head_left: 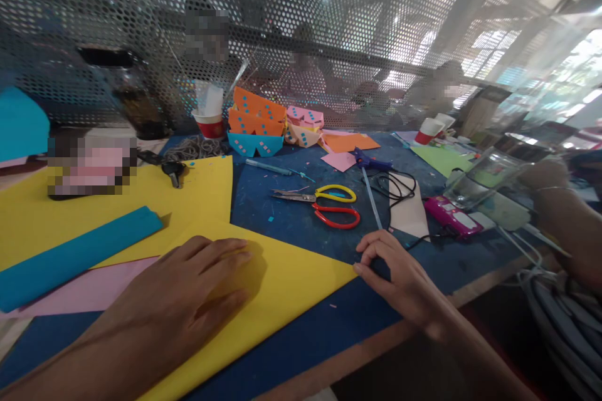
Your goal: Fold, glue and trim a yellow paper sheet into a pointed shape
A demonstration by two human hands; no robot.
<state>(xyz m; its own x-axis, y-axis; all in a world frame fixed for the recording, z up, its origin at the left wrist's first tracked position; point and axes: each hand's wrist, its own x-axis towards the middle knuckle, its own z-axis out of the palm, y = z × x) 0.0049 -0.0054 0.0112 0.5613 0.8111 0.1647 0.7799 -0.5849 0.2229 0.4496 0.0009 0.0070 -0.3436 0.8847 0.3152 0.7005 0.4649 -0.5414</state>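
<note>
A sheet of yellow paper point(282, 269), folded to a point at its right end, lies on the blue tabletop in front of me. My left hand point(188, 288) rests palm down on it, fingers stretched forward and a little apart. At the pointed tip, my right hand point(392, 269) pinches the corner between thumb and curled fingers. Just beyond the paper are scissors point(315, 200) with one yellow and one red handle, blades pointing left. A folded blue paper strip point(79, 257) and a pink sheet point(89, 285) lie left of my left hand.
Behind stand folded orange paper pieces point(258, 119), a red-and-white cup point(209, 123) and a dark jar point(136, 94). A glue gun point(371, 161) with a black cord lies right of the scissors. Further right are a magenta device point(454, 217), a glass jar point(493, 169) and another person's arm point(559, 200).
</note>
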